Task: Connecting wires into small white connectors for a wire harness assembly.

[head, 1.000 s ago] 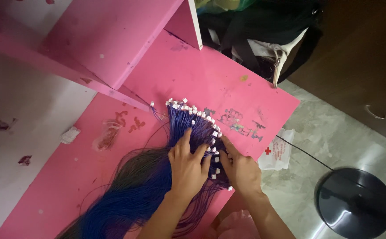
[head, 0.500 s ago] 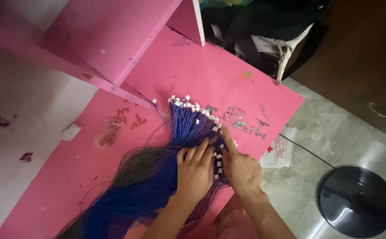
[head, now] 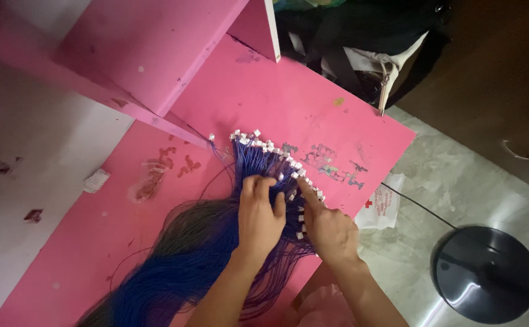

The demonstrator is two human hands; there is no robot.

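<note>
A thick, glossy bundle of thin blue wires (head: pixel 186 260) sweeps across the scuffed pink desk (head: pixel 289 103), fanning into small white plastic connectors (head: pixel 264 145). Your left hand (head: pixel 259 218) lies flat, fingers spread, pressing the strands down. Your right hand (head: pixel 328 227) beside it is loosely curled, index fingertip touching one connector.

Pink desk (head: pixel 313 103) (scuffed), pale floor (head: pixel 458 175)

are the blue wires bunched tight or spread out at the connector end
Spread out. The blue wires fan across the pink table, small white connectors in an arc; left hand presses them flat.
</note>
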